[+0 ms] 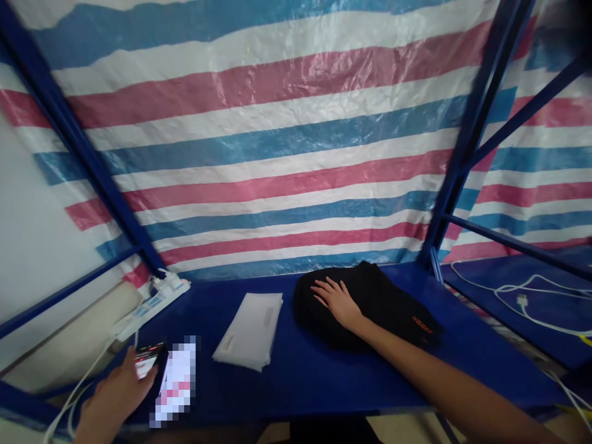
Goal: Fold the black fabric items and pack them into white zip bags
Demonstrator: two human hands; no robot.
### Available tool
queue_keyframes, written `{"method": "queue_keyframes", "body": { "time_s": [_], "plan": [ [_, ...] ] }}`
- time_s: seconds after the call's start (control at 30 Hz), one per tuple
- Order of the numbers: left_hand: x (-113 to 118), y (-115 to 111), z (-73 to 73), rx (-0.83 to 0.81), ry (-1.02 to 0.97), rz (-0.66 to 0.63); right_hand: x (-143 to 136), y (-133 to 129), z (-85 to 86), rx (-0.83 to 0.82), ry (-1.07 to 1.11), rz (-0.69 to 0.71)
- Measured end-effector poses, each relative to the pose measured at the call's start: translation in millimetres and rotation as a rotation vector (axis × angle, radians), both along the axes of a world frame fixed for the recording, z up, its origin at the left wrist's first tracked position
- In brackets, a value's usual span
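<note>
My right hand (337,300) lies flat, fingers spread, on a folded black garment (388,302) with a small red logo, at the back right of the blue table (324,376). At the front left edge my left hand (115,394) holds a phone (150,357) with a lit screen. Beside the phone lies a blurred-out card or screen (178,382). A flat white plastic bag (252,330) rests between the phone and the garment.
A white power strip (152,302) with plugs sits at the back left, its cable running off the front. Blue metal posts (456,166) frame the table. A red, white and blue striped tarp (277,154) hangs behind. White charger cables (522,296) lie on the neighbouring table to the right.
</note>
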State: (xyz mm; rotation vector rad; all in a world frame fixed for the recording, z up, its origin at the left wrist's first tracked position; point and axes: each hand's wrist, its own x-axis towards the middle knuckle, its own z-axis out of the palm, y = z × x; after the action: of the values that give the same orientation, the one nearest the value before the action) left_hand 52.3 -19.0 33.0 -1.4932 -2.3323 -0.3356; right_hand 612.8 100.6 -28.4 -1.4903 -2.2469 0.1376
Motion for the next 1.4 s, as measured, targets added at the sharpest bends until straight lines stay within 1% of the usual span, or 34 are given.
{"method": "queue_keyframes", "body": {
  "time_s": [0.03, 0.07, 0.1, 0.17, 0.23, 0.27, 0.3, 0.33, 0.37, 0.4, 0.47, 0.5, 0.57, 0.63, 0.73, 0.8, 0.9, 0.97, 1.07, 1.17, 1.23, 1.3, 1.4],
  "plan": [
    [14, 3, 3.6, 0.031, 0.015, 0.004, -3, 0, -0.4, 0.001, 0.032, -0.001],
    [35, 7, 8.2, 0.084, 0.035, 0.009, -6, 1, 0.4, -0.002, 0.074, -0.001],
    [63, 10, 13.8, 0.132, 0.050, -0.110, -9, 2, 2.8, -0.007, 0.132, 0.000],
    [137, 14, 26.4, 0.205, -0.021, -0.502, -12, 2, 13.4, 0.008, 0.309, 0.026],
    [219, 13, 38.3, 0.186, -0.074, -0.880, -4, -1, 31.9, 0.066, 0.544, 0.090],
    [256, 11, 43.0, 0.133, -0.060, -1.055, 6, -5, 43.0, 0.095, 0.654, 0.133],
    [288, 8, 46.4, 0.072, -0.044, -1.179, 19, -11, 54.4, 0.105, 0.732, 0.176],
    [314, 7, 48.2, 0.036, -0.027, -1.266, 36, -19, 65.1, 0.071, 0.757, 0.229],
    [334, 7, 48.3, -0.004, -0.013, -1.328, 56, -29, 74.1, 0.009, 0.740, 0.284],
    [348, 8, 46.9, -0.038, -0.002, -1.368, 78, -40, 80.6, -0.054, 0.672, 0.333],
    [361, 14, 40.5, -0.096, 0.011, -1.409, 123, -65, 84.3, -0.100, 0.454, 0.362],
    [363, 18, 36.2, -0.116, 0.013, -1.419, 145, -77, 81.4, -0.102, 0.352, 0.344],
    [362, 26, 28.0, -0.135, 0.015, -1.431, 182, -98, 68.4, -0.126, 0.206, 0.284],
    [360, 30, 22.1, -0.132, 0.017, -1.448, 209, -115, 50.8, -0.167, 0.159, 0.232],
    [357, 32, 18.7, -0.134, 0.036, -1.471, 232, -129, 28.3, -0.197, 0.185, 0.204],
    [357, 33, 18.0, -0.142, 0.073, -1.479, 239, -133, 20.4, -0.194, 0.214, 0.200],
    [358, 36, 16.5, -0.139, 0.143, -1.488, 241, -133, 18.6, -0.148, 0.237, 0.196],
    [360, 38, 16.3, -0.116, 0.163, -1.494, 240, -131, 22.2, -0.093, 0.244, 0.173],
    [362, 37, 19.3, -0.093, 0.138, -1.515, 238, -129, 31.0, -0.010, 0.259, 0.113],
    [365, 32, 24.7, -0.116, 0.092, -1.524, 236, -128, 38.4, 0.051, 0.255, 0.080],
    [368, 28, 26.8, -0.123, 0.069, -1.517, 234, -127, 39.5, 0.074, 0.247, 0.073],
    [374, 24, 25.5, -0.115, 0.059, -1.519, 232, -125, 37.5, 0.081, 0.242, 0.074],
    [387, 20, 16.7, -0.084, 0.112, -1.484, 230, -122, 32.4, 0.075, 0.261, 0.072]
  ]
}}
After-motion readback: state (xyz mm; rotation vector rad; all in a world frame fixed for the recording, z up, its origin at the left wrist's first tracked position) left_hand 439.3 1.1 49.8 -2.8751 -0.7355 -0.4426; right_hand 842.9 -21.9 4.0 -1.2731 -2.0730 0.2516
